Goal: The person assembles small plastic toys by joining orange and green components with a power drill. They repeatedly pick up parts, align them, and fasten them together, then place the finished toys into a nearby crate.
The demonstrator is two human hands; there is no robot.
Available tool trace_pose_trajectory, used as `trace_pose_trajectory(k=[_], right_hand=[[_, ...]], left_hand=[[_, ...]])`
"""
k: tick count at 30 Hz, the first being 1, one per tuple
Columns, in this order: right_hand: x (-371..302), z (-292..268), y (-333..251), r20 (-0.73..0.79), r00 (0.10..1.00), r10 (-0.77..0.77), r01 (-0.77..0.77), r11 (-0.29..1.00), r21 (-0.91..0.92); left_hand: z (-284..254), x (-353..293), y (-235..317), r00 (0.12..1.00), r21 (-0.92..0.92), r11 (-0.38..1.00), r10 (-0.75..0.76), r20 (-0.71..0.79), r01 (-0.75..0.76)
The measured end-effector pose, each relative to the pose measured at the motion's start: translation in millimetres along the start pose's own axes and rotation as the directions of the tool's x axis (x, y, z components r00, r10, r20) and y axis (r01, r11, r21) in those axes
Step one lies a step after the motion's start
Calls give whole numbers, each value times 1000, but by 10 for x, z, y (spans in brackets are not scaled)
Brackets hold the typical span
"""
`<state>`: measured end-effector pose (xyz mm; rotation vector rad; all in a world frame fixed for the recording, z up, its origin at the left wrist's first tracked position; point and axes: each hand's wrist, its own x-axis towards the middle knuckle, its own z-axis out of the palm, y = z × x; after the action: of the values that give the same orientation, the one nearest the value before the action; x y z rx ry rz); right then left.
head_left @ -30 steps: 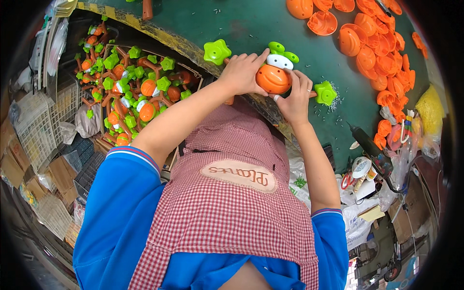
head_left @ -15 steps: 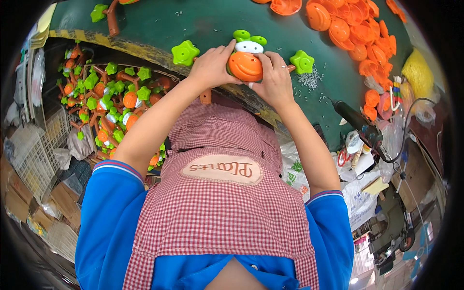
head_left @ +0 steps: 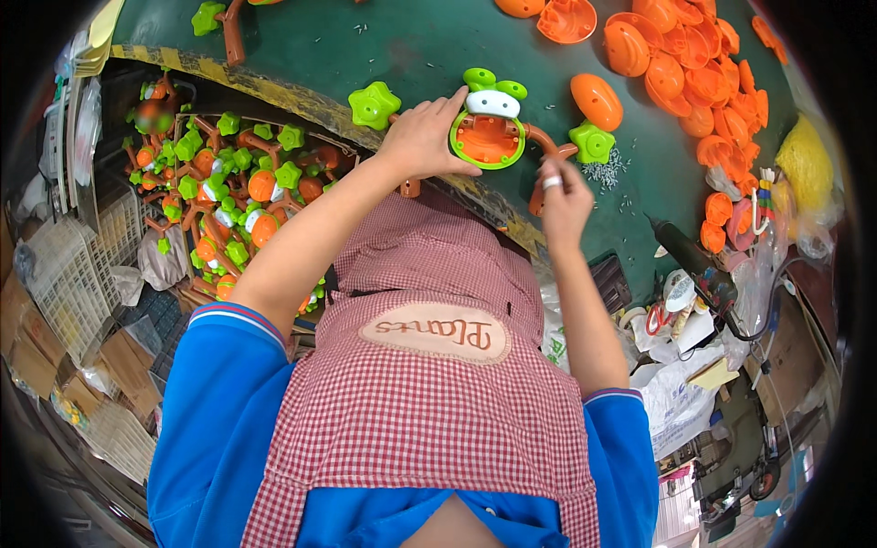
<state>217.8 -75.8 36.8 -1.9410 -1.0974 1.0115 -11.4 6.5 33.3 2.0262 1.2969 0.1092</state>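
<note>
A plastic toy figure lies on the green bench. Its round body point(head_left: 487, 144) has a green rim and an open orange hollow, under a white eye piece point(head_left: 493, 103) and green knobs. Brown branch limbs point(head_left: 541, 137) stick out, with green stars point(head_left: 375, 106) on both sides. My left hand point(head_left: 423, 137) grips the body's left edge, thumb along the bottom. My right hand point(head_left: 565, 203) is closed beside the right limb, fingertips against it; what they pinch is hidden. Up and right of the toy lies an orange domed cover point(head_left: 596, 101).
Small screws point(head_left: 607, 172) lie in a heap by the right star. Many orange shells point(head_left: 681, 78) pile up at far right. A dark power screwdriver point(head_left: 696, 260) lies at the right edge. Below the bench at left, a box holds several assembled toys point(head_left: 260, 187).
The orange cover has come off the toy's front and lies to the right, exposing the hollow body. My right hand has left the cover and moved down and right to the limb.
</note>
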Motion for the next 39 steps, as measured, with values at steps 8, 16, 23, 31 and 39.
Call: trace_pose_trajectory(k=[8,16,23,31,39], right_hand=[[-205,397,-92,288,865,412,-502,724,473],[-190,350,-180,273,878,394,-474,625,620],[-125,617,-176,321,861,395,-509,637,579],[96,603,-55,94,941,324,-330,942,57],[-479,-546,342,-273,804,528,-397,819,414]], left_hand=[[149,174,-79,976,-295,942,-195,-99,158],[95,247,-55,958,-551,820,-262,-115,158],[109,245,-46,971,-827,550,-239,-17,121],[-168,197,80,948,-855,477,-316,49,203],[39,376,-345,949,-804,585,-301,-93,107]])
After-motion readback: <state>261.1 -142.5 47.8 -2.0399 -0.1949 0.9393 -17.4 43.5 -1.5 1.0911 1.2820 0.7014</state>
